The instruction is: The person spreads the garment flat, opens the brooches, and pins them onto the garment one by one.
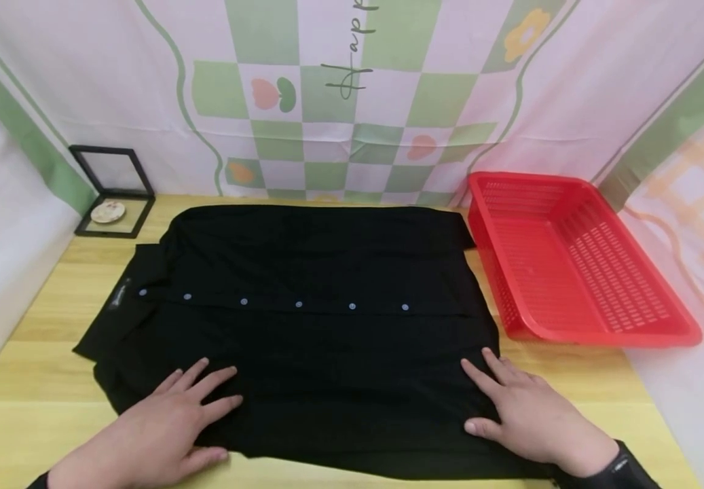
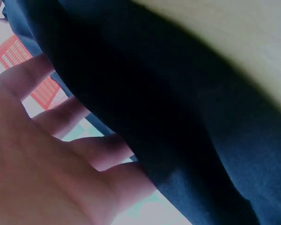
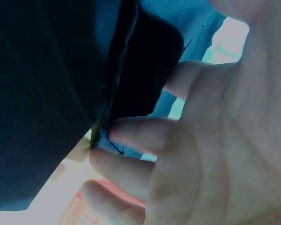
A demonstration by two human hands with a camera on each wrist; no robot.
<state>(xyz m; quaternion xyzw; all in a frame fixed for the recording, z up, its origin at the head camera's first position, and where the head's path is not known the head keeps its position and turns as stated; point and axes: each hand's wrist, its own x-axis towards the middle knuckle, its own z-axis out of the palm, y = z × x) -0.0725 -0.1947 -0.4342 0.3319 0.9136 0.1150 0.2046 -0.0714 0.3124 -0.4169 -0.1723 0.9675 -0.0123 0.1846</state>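
A black button-up shirt [image 1: 327, 367] lies spread on its side across the table, collar to the left, hem to the right, with a row of pale buttons along its middle. In the head view my left hand [image 1: 174, 421] rests on its near left part, fingers spread. My right hand [image 1: 525, 411] touches the near right part by the hem, thumb and fingers apart. The left wrist view shows the fingers of the left hand [image 2: 51, 154] against dark cloth. In the right wrist view, the fingers of the right hand [image 3: 196, 140] meet the shirt's edge [image 3: 145, 70].
A red plastic basket [image 1: 620, 336] stands at the right, beside the shirt's hem. At the back left is a black frame [image 1: 104, 234] holding a round pale disc [image 1: 108, 211]. A patterned cloth [image 1: 388, 149] hangs behind the wooden table [image 1: 40, 353].
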